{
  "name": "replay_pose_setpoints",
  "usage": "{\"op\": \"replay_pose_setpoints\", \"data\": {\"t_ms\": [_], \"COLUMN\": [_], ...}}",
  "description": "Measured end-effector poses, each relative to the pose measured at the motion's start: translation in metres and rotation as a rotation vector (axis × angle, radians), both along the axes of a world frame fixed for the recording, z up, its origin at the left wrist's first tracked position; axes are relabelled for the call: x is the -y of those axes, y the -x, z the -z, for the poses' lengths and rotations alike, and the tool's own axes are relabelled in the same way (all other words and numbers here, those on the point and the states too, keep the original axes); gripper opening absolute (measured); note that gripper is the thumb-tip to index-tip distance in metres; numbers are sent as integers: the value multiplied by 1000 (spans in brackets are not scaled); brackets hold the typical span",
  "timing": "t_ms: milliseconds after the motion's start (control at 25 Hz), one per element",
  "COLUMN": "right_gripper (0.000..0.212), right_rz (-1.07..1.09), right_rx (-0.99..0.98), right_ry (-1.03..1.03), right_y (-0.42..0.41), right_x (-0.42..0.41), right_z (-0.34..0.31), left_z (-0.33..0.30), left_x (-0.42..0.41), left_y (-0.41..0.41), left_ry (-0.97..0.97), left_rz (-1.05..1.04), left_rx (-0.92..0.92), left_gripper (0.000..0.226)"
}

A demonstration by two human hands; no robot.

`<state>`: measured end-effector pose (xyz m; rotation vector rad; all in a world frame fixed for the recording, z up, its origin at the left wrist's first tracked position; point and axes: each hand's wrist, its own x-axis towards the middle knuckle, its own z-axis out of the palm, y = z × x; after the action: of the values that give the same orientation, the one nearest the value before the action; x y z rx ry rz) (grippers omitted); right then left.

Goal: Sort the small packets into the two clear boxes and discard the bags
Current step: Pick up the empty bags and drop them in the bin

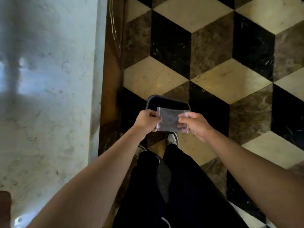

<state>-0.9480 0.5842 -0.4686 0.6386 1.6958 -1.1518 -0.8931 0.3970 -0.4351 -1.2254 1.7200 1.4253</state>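
Observation:
A small clear plastic bag [169, 120] is stretched flat between both of my hands at the centre of the head view. My left hand [147, 121] pinches its left edge and my right hand [195, 123] pinches its right edge. The bag looks empty; no packets show inside it. Directly beyond and below the bag stands a dark rectangular bin [166, 102] on the floor, its open top partly hidden by the bag. The two clear boxes are out of view.
A white marble table top [46, 96] with a wooden edge [111, 79] fills the left side. The floor [230, 63] has black, brown and cream cube-pattern tiles. My legs and shoes [171, 139] stand just behind the bin.

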Motion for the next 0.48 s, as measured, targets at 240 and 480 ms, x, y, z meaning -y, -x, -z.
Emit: {"op": "replay_pose_setpoints", "data": {"t_ms": [240, 480], "right_gripper": [17, 23], "right_rz": [-11, -42], "right_rx": [26, -26], "right_ry": [-80, -82], "right_y": [20, 13], "right_x": [-3, 2], "right_z": [130, 260], "left_z": [152, 293], "left_x": [-17, -12], "left_y": [21, 30], "left_ry": [38, 77], "left_rz": [-127, -57], "left_rx": [71, 90], "left_gripper": [20, 12]}}
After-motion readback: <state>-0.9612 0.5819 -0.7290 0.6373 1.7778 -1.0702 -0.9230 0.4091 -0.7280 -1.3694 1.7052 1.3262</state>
